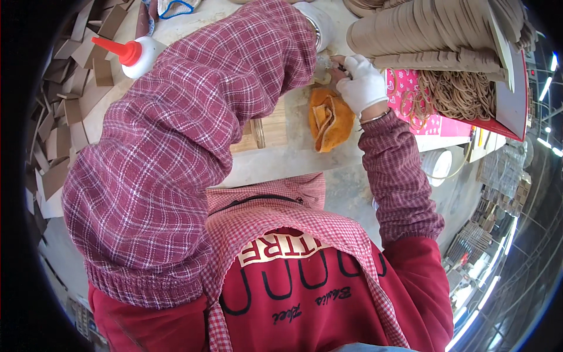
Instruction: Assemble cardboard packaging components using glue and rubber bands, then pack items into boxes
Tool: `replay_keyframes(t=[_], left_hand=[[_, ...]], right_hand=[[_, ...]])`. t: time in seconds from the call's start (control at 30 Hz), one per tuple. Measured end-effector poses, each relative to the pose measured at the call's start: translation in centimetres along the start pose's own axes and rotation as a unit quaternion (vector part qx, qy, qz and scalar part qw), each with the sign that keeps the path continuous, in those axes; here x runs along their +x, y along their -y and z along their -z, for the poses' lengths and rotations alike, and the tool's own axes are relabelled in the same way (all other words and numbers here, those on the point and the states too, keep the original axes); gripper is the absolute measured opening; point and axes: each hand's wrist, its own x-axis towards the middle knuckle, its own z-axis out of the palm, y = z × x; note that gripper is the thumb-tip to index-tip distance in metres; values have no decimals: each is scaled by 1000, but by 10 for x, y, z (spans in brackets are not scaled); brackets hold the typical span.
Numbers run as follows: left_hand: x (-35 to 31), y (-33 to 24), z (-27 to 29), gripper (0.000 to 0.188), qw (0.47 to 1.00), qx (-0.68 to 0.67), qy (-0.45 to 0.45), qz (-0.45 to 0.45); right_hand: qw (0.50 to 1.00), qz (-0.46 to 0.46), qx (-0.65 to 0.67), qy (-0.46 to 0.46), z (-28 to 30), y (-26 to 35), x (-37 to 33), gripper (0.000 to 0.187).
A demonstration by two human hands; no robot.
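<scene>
Lengthwise, the folded orange cloth (343, 124) runs toward the wearer's body on the tabletop (287, 162); its inner layers are partly hidden, its surface rumpled. Just beyond, the white-gloved right hand (362, 83) is curled, but I cannot tell whether it grips anything; nor the left hand (321, 24), partly behind its plaid sleeve (258, 53).

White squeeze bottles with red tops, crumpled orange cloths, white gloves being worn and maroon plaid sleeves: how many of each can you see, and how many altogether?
White squeeze bottle with a red top: 1
Crumpled orange cloth: 1
White gloves being worn: 2
Maroon plaid sleeves: 2
Total: 6
</scene>
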Motion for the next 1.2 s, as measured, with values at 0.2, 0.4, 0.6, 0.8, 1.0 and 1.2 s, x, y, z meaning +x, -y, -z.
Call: replay_keyframes(t=[0.2, 0.4, 0.6, 0.8, 1.0, 1.2], left_hand=[[-6, 0, 3, 18, 999, -25, -17, 16], [-21, 3, 15, 17, 999, 11, -23, -46], [-21, 7, 14, 16, 996, -15, -57, -59], [-7, -3, 9, 17, 1000, -16, -8, -2], [-6, -3, 7, 20, 1000, -14, 10, 3], [-6, -4, 10, 27, 997, -73, 11, 38]], right_hand=[[978, -45, -136, 151, 4, 14, 15, 20], [980, -36, -135, 145, -6, 15, 17, 16], [972, -135, 161, 107, -3, -2, 9, 14], [875, -178, 440, 96, 14, -1, -25, 10], [861, -290, 414, 59, 40, -10, -57, 9], [826, -301, 473, -58, 69, -41, -121, 15]])
